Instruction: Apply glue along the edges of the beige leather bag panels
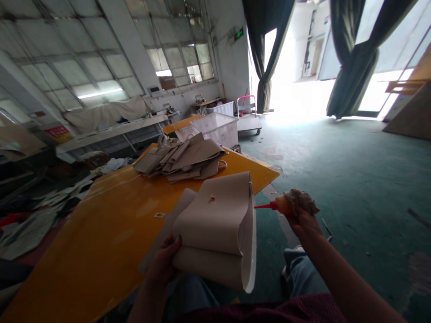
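My left hand [165, 258] grips the lower left side of a beige bag body [212, 224], its thumb pressed on the outside. The bag body is tilted, with its pale cut edge facing right and a small gold clasp [212, 197] on its upper panel. In my right hand [305, 220] is a squeeze bottle [284, 204] with a red nozzle, partly wrapped in a crumpled cloth [301, 201]. The nozzle tip points left, at or very near the bag's right edge; whether it touches I cannot tell. A small gold metal plate [159, 216] lies on the orange table.
The orange table [111, 237] reaches from the lower left to its far right corner. A pile of beige bag pieces [188, 159] lies at its back. Beyond stand a clear plastic bin [217, 128] and a trolley [249, 124]. Scraps [37, 224] lie to the left.
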A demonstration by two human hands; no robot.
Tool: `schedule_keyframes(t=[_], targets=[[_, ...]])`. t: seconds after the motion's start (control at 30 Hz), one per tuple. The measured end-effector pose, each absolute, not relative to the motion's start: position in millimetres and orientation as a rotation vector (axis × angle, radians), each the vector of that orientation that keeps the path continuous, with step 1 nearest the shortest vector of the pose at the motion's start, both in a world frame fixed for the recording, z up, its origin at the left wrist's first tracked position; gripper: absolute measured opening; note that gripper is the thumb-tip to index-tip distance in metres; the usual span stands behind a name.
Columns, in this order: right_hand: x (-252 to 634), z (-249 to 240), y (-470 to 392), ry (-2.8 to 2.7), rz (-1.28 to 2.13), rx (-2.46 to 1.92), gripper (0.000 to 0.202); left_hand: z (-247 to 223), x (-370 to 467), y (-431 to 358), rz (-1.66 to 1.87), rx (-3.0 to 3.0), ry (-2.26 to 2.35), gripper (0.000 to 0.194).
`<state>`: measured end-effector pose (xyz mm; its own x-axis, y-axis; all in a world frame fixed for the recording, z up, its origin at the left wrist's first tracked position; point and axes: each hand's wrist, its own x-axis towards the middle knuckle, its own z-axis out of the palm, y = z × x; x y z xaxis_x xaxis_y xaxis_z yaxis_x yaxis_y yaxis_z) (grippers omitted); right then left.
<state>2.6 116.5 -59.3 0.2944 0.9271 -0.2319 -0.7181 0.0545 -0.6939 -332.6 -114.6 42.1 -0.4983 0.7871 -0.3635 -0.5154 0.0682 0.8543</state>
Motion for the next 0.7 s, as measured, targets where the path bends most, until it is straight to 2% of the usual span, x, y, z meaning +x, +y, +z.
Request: schedule_keyframes(t=[0.4, 0.57, 0.7], targets=[[24, -37, 17, -0.449, 1.436, -0.921, 0.068, 38, -332, -114, 1.631, 0.329, 1.294, 0.062], [27, -26, -20, -0.439, 1.481, -0.941, 0.063, 36, -331, -115, 1.634, 0.353, 1.276, 0.062], [27, -23, -48, -0.406, 1.518, -0.92, 0.052, 32, -333, -115, 1.642, 0.362, 1.256, 0.061]])
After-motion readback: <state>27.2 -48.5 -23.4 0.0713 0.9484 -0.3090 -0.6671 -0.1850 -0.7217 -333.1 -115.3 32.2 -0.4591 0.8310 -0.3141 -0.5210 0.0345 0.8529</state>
